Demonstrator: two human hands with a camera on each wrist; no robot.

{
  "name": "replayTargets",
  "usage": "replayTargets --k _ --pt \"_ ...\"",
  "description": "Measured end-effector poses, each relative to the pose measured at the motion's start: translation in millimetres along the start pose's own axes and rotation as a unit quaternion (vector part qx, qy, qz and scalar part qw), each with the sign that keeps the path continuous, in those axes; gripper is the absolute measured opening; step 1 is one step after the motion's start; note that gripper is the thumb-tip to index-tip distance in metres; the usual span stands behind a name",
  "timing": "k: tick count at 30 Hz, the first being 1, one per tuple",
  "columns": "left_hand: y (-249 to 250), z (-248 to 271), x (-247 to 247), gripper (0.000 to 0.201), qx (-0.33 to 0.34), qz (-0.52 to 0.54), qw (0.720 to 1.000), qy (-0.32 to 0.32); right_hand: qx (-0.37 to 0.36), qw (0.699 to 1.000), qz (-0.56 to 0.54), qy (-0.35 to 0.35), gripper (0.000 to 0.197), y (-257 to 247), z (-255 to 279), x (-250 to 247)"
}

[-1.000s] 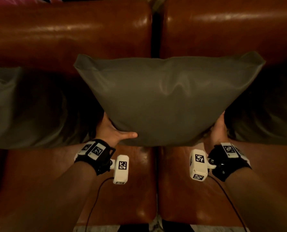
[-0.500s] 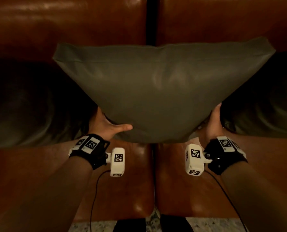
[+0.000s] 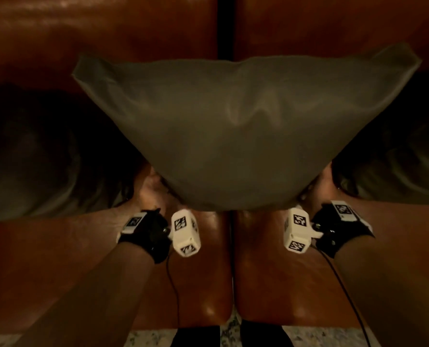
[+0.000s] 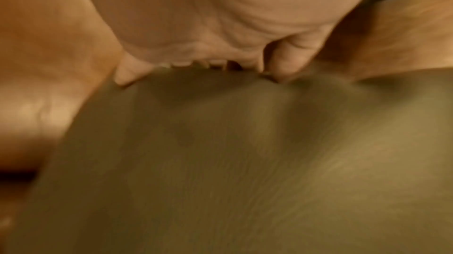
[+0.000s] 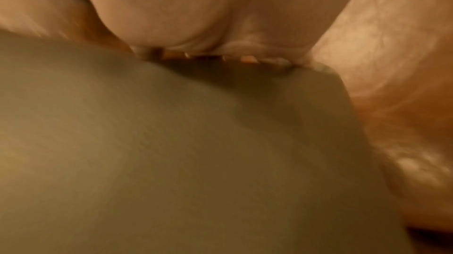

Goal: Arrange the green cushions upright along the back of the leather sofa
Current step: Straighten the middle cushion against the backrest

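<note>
I hold a green cushion (image 3: 243, 136) upright over the seat, its top edge against the brown leather backrest (image 3: 108, 33), centred on the gap between the two back sections. My left hand (image 3: 150, 189) grips its lower left corner and my right hand (image 3: 322, 189) its lower right corner. Up close, the left hand (image 4: 220, 25) has its thumb curled onto the cushion (image 4: 245, 161), fingers hidden behind it. The right hand (image 5: 220, 15) likewise wraps the edge of the cushion (image 5: 171, 151), fingers out of sight.
Another green cushion (image 3: 45, 159) leans on the backrest at the left, and a third one (image 3: 396, 151) at the right, both in shadow. The leather seat (image 3: 283, 271) lies below my wrists. A strip of speckled floor (image 3: 145, 339) shows at the sofa's front edge.
The cushion has grown larger and sits higher in the head view. Both hands kept their hold on its lower corners. The left thumb no longer shows across the cushion's front.
</note>
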State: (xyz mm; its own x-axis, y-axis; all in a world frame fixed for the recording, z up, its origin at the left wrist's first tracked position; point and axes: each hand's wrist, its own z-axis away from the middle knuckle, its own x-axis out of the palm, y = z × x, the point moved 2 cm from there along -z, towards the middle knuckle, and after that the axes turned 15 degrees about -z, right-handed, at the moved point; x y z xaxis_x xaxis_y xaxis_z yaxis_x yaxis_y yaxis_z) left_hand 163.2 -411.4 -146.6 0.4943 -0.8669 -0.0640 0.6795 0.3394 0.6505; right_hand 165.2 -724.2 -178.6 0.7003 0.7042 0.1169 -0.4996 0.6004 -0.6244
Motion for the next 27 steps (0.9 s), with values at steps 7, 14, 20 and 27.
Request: replayTargets --k 7,14,20,27 --pt "52.9 9.1 14.5 0.071 0.080 -0.002 0.994 -0.074 -0.072 0.997 -0.011 -0.010 0.077 -45.6 7.3 30.4" --pt "49.3 15.0 -15.6 0.093 0.106 -0.127 0.981 -0.103 -0.107 0.993 -0.009 -0.041 0.061 -59.5 30.6 12.5" --pt "43.4 44.4 14.4 0.155 0.286 -0.307 0.906 -0.046 -0.215 0.951 0.102 -0.198 0.107 -38.5 75.8 16.0" --pt "59.7 20.4 42.0 0.169 0.234 -0.347 0.908 0.003 -0.251 0.927 0.270 -0.070 0.150 -46.8 50.5 54.3"
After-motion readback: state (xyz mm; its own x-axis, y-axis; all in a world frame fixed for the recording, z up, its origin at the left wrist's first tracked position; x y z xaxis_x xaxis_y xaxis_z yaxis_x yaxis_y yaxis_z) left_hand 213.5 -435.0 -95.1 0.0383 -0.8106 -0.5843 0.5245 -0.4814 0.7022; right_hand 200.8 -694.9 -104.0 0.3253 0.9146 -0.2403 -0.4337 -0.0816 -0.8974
